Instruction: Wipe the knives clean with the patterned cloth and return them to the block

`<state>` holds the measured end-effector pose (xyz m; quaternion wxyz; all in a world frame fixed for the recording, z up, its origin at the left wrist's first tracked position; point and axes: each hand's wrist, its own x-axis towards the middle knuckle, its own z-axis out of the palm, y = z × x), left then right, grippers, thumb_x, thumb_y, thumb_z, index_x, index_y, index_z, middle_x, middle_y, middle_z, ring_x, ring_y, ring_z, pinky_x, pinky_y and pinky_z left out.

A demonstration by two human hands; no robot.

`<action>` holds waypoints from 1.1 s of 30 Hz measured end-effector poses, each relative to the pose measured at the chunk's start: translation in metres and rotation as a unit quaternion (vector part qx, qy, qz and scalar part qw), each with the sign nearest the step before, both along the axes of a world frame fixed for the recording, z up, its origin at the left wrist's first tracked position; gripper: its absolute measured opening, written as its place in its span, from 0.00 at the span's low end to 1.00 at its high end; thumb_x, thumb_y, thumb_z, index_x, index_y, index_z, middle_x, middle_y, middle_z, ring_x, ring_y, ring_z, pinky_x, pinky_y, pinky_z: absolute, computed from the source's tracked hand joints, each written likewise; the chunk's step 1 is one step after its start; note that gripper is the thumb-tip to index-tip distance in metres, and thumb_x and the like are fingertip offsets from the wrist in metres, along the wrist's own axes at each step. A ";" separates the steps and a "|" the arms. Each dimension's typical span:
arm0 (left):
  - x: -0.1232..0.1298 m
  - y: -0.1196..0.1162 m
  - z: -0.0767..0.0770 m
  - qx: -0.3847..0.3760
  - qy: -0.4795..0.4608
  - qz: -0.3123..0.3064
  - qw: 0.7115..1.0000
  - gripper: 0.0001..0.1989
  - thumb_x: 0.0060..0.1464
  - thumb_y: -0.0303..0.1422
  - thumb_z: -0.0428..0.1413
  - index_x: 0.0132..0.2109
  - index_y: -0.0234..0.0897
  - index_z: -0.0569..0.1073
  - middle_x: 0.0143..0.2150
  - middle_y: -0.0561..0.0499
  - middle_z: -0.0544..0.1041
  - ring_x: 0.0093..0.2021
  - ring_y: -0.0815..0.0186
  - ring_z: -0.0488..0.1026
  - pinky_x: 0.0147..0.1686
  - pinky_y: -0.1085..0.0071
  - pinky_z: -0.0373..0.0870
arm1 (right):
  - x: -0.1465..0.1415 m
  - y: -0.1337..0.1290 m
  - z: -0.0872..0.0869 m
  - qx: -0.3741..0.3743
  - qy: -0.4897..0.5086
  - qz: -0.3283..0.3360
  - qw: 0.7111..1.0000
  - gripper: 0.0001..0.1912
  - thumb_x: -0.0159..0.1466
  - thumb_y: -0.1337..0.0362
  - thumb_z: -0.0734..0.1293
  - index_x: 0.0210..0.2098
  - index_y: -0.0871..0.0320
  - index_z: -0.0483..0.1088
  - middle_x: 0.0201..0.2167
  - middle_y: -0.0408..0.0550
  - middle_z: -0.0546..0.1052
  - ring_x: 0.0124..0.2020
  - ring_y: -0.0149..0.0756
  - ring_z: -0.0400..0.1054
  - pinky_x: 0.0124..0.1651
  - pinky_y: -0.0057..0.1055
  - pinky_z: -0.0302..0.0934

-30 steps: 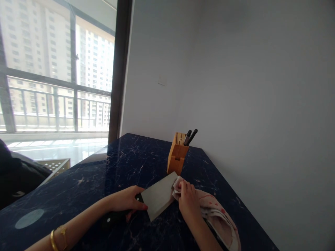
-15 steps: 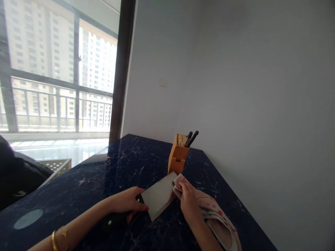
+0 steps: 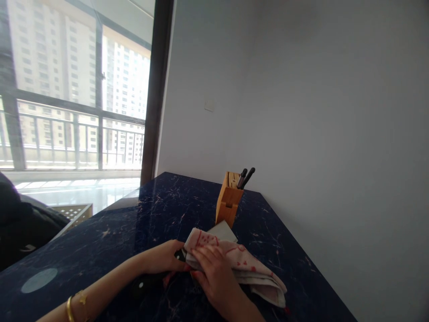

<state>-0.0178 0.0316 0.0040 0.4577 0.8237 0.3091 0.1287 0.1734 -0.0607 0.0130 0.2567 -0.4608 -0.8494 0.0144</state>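
Note:
My left hand (image 3: 165, 258) is closed round the black handle of a cleaver (image 3: 224, 231), whose broad blade points away to the right. A pinkish-white towel with red marks (image 3: 248, 259) lies over most of the blade, so only its far end shows. My right hand (image 3: 214, 273) grips the towel and presses it on the blade close to the handle. Beyond the blade's tip stands a wooden knife block (image 3: 229, 203), upright, with black-handled knives (image 3: 246, 178) in its slots.
Everything rests on a dark blue marbled table (image 3: 174, 201). A pale round patch (image 3: 39, 280) shows at its left. Left of the table are a dark garment or bag (image 3: 27, 223) and a perforated tan panel (image 3: 75, 214). A grey wall (image 3: 318, 134) rises on the right.
My right hand has moved with the towel from the blade's far end left towards the handle, covering most of the blade. My left hand and the cleaver stay in place.

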 end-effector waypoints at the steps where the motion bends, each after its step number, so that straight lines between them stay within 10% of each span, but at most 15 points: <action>1: 0.001 -0.001 0.001 -0.004 0.002 -0.003 1.000 0.16 0.44 0.42 0.56 0.37 0.35 0.71 0.24 0.55 0.73 0.20 0.70 0.69 0.19 0.78 0.62 | 0.000 -0.001 0.002 0.007 -0.019 -0.015 1.000 0.22 0.63 0.59 0.57 0.57 0.49 0.54 0.54 0.43 0.64 0.56 0.40 0.51 0.59 0.44 0.42; 12: 0.001 -0.003 0.002 -0.027 0.034 0.004 0.999 0.17 0.43 0.42 0.56 0.39 0.36 0.70 0.22 0.55 0.73 0.19 0.68 0.70 0.16 0.78 0.62 | 0.049 0.032 -0.023 0.034 -0.051 -0.254 0.965 0.26 0.63 0.49 0.51 0.59 0.46 0.47 0.59 0.41 0.56 0.60 0.45 0.44 0.57 0.52 0.39; 26: 0.000 -0.002 0.000 -0.074 0.031 0.026 0.996 0.19 0.42 0.45 0.57 0.38 0.35 0.70 0.18 0.56 0.71 0.16 0.67 0.68 0.14 0.78 0.61 | 0.056 0.034 -0.024 0.101 -0.016 -0.315 0.944 0.11 0.57 0.72 0.57 0.37 0.56 0.65 0.37 0.51 0.70 0.38 0.42 0.61 0.39 0.35 0.53; 33: 0.000 -0.005 0.006 -0.037 0.011 0.033 0.999 0.18 0.43 0.45 0.56 0.35 0.34 0.71 0.20 0.55 0.72 0.17 0.68 0.68 0.15 0.78 0.61 | 0.024 0.019 -0.017 0.025 -0.002 -0.190 0.982 0.18 0.45 0.78 0.56 0.34 0.57 0.61 0.36 0.47 0.66 0.38 0.37 0.58 0.41 0.31 0.52</action>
